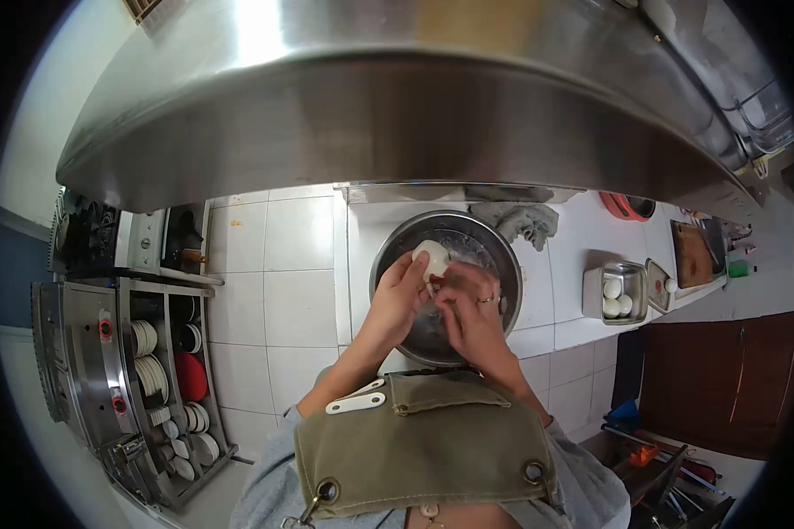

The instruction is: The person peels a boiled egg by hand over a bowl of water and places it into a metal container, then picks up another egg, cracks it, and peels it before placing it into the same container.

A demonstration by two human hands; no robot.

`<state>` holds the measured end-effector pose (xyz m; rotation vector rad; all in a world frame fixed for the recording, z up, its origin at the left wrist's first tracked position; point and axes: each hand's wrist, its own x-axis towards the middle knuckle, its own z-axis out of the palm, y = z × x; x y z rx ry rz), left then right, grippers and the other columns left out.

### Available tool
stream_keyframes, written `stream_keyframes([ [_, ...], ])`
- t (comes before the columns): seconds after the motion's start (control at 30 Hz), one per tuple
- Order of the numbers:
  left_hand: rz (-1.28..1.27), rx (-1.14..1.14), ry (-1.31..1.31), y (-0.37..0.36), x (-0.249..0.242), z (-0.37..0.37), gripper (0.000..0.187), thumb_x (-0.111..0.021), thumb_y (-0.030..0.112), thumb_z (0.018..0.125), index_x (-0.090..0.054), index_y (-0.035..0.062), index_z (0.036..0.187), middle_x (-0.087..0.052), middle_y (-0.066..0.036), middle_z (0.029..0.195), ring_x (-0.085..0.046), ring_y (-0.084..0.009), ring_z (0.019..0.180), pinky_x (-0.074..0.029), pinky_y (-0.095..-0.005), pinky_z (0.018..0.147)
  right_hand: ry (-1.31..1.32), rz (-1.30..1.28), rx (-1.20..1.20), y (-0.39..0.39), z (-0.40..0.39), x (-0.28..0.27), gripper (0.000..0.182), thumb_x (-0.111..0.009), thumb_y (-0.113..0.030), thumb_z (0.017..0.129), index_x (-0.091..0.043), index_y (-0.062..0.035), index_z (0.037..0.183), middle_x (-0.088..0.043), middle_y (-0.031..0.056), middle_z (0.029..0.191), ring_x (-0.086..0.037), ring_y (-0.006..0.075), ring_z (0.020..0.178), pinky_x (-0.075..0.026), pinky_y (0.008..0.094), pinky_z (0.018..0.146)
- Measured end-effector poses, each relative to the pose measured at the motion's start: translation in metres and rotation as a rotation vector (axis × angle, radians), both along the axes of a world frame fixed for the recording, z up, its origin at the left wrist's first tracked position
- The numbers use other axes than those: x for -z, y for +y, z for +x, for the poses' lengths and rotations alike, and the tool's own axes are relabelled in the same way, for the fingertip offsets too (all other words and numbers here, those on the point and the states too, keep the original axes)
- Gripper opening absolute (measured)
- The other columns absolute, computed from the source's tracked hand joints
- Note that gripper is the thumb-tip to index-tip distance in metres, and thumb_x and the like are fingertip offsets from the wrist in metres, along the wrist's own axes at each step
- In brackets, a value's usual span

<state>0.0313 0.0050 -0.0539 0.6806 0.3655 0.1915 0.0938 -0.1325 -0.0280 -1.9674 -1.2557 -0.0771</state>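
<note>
My left hand (399, 295) is closed around a boiled egg (430, 259), whose white surface is mostly bare, with a reddish-brown bit on its lower side. Close against that side, my right hand (475, 309) has its fingers curled in and slightly blurred by motion; I cannot tell what is in them. Both hands are over a large round metal bowl (513, 304) with water in it. Bits of something pale show in the water, partly hidden by the hands.
Right of the bowl, a square metal container (593, 295) holds peeled eggs. A grey cloth (529, 220) lies behind the bowl, and a red pan (622, 207) and a cutting board (692, 256) stand farther right. A steel hood (397, 123) spans the space ahead. Plates (150, 375) fill a rack at left.
</note>
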Motion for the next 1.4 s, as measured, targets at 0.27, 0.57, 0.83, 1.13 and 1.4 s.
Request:
stream_keyframes([
  [0.27,0.037,-0.065,0.115,0.013,-0.005,-0.002,0.037,-0.049,0.033,0.100,-0.049,0.0038,0.124,-0.060,-0.009,0.117,-0.059,-0.0175,0.107,-0.047,-0.0358,0.092,0.062,-0.145,0.026,-0.016,0.000,0.016,0.021,-0.065,0.000,0.079,-0.062,-0.0058,0.098,-0.054,0.0139,0.119,-0.053,0.0344,0.109,-0.046,0.0423,0.089],
  [0.57,0.160,0.026,0.084,0.001,-0.006,-0.004,0.035,-0.059,0.012,0.094,-0.047,0.0036,0.126,-0.055,-0.008,0.122,-0.056,-0.0157,0.108,-0.044,-0.0317,0.093,0.705,0.111,0.056,-0.008,0.008,0.012,0.037,-0.057,-0.005,0.090,-0.049,-0.0018,0.126,-0.060,0.0122,0.105,-0.061,0.0198,0.083,-0.050,0.0306,0.074],
  [0.83,0.398,0.104,0.031,-0.004,-0.021,-0.009,0.048,-0.070,-0.005,0.080,-0.048,0.0016,0.122,-0.054,-0.008,0.120,-0.058,-0.0170,0.104,-0.047,-0.0298,0.091,1.051,0.182,-0.037,-0.005,0.011,0.002,0.037,-0.041,-0.023,0.104,-0.042,-0.0028,0.135,-0.059,0.0069,0.107,-0.056,0.0094,0.079,-0.049,0.0260,0.071],
  [1.13,0.645,0.044,-0.018,-0.006,-0.011,-0.007,0.056,-0.079,0.003,0.075,-0.046,0.0019,0.121,-0.058,-0.009,0.112,-0.062,-0.0153,0.098,-0.052,-0.0292,0.081,0.924,0.122,0.000,-0.013,0.012,-0.008,0.037,-0.036,-0.018,0.104,-0.047,-0.0020,0.136,-0.063,0.0094,0.096,-0.058,0.0113,0.070,-0.049,0.0264,0.069],
  [1.4,0.773,0.057,0.036,-0.005,-0.024,-0.012,0.050,-0.080,0.008,0.076,-0.056,-0.0007,0.119,-0.065,-0.012,0.108,-0.066,-0.0145,0.086,-0.053,-0.0276,0.075,0.705,-0.005,0.037,-0.014,0.010,-0.023,0.038,-0.034,-0.006,0.100,-0.047,-0.0020,0.136,-0.063,0.0132,0.083,-0.060,0.0157,0.065,-0.051,0.0306,0.067],
])
